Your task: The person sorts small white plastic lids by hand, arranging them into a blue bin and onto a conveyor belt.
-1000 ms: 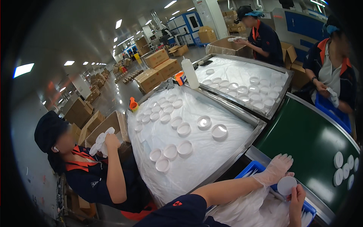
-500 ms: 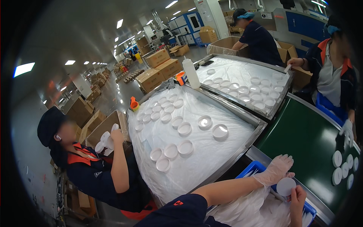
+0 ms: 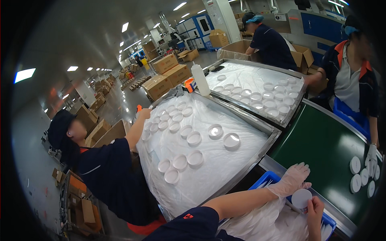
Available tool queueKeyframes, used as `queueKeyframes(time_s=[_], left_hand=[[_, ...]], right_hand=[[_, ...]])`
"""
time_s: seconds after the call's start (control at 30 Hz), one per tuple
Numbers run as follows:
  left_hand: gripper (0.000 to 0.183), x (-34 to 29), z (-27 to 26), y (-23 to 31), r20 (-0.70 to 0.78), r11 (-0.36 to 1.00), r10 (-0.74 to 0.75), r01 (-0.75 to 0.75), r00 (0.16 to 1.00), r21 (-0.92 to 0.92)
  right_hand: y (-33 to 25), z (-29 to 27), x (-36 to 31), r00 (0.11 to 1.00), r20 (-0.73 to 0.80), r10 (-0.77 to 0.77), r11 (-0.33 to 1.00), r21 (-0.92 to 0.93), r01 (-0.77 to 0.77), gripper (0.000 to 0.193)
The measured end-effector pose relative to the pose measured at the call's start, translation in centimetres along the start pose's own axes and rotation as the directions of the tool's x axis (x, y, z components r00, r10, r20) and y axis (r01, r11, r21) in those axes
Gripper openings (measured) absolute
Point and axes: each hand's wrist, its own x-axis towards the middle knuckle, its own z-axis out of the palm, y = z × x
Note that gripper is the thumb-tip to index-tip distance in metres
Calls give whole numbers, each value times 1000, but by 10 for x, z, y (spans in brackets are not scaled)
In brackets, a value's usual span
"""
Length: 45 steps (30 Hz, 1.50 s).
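My left hand (image 3: 292, 179), in a clear thin glove, lies over the near edge of the green conveyor belt with its fingers stretched out. Just below it, my right hand (image 3: 316, 207), bare, pinches the rim of a flat white disc (image 3: 301, 198). The disc's plain face is turned up, close to the left thumb but apparently not gripped by it. Under both hands sits a blue bin (image 3: 266, 178) holding thin white pieces, partly covered by crumpled white plastic sheeting (image 3: 257, 223).
Shallow round white lids (image 3: 195, 158) lie on a plastic-lined table (image 3: 225, 176). The green belt (image 3: 305, 140) carries several white discs (image 3: 355, 183) under a co-worker's gloved hand (image 3: 370, 158). A co-worker (image 3: 112, 172) stands left; another (image 3: 273, 46) bends over a carton. A white bottle (image 3: 200, 80) stands between the tables.
The left co-worker has put an arm out over the table corner, no longer holding up white lids. The far-right co-worker's gloved hand moved down onto the discs. My hands stay nearly still.
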Motion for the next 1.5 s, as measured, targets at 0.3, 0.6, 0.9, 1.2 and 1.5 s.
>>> queueKeyframes(time_s=[0.3,0.6,0.9,1.2,1.5], left_hand=[[50,-3,-2,3,11,1000,-2,3,1000,-11],[35,5,-1,-20,-130,989,135,-126,982,80],[38,9,-8,9,-26,994,106,-105,994,37],[67,46,3,35,101,992,65,-53,993,-115],[63,91,14,58,362,931,-265,335,893,-143]], right_hand=[[3,1,-6,1000,-16,-19,1000,19,20,17],[-20,9,5,980,3,-197,968,-158,195,8],[26,-160,75,659,-749,-73,988,-146,-56,16],[35,-154,79,801,-561,210,953,300,-39,15],[-7,-106,0,855,-519,-1,985,147,91,6]])
